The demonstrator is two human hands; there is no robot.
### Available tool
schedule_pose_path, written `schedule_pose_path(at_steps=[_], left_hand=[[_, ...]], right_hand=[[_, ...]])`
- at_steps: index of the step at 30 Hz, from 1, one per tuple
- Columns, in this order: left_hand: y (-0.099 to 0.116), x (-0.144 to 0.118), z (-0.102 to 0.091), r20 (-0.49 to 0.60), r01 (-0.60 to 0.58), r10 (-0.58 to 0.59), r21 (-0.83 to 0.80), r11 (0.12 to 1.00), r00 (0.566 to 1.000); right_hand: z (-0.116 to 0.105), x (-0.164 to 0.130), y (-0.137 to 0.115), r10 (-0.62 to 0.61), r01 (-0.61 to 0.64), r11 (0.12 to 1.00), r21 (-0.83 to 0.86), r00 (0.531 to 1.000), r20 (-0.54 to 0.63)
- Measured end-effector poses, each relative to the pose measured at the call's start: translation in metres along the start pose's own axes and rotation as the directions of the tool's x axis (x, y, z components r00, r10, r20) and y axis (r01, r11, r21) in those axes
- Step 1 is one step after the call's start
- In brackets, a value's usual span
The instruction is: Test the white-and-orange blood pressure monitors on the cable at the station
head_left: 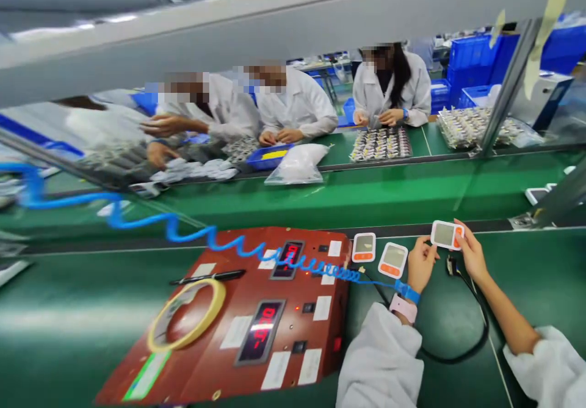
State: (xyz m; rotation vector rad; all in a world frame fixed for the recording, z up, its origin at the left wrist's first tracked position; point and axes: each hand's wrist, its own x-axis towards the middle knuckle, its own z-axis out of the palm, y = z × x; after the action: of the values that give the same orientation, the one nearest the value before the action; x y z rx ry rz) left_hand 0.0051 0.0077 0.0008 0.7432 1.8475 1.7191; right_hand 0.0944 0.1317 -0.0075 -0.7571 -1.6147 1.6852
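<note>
On the green surface (68,347) sits a red-brown box (242,292), two red-lit displays (260,333) in its top. A roll of yellow tape (185,339) lies on the box's left part, with a black pen (208,277) just beyond the roll. To the right of the box, white sleeves (382,359) reach in, and a black cable (478,341) curves over the surface. A blue coiled cord (94,199) crosses above the far part of the box to a blue strap (407,292) on the left wrist.

Two white-and-orange devices (392,260) lie side by side, apart, just right of the box's far corner. Farther right of the box, the right hand (471,252) is clamped on a white device (444,235) with a grey screen and orange buttons, holding its button end. The left hand (420,264) is at the opposite end, fingers curled; I cannot tell whether they grip it or merely touch.

Beyond the box runs a green strip (389,197). Past that are a plastic bag (300,163), a blue tray (256,162) and three co-workers (297,102) in white coats. Blue crates (476,54) stand farthest, beyond the box and to its right.
</note>
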Motion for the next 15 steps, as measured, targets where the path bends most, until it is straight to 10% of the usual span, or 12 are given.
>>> schedule_pose_path(at_steps=[15], left_hand=[[-0.0036, -0.0001, -0.0004, 0.004, 0.0, 0.0, -0.017, 1.0, 1.0]], right_hand=[[0.0056, -0.0033, -0.0105, 0.054, -0.055, 0.997, 0.062, 0.998, 0.008]])
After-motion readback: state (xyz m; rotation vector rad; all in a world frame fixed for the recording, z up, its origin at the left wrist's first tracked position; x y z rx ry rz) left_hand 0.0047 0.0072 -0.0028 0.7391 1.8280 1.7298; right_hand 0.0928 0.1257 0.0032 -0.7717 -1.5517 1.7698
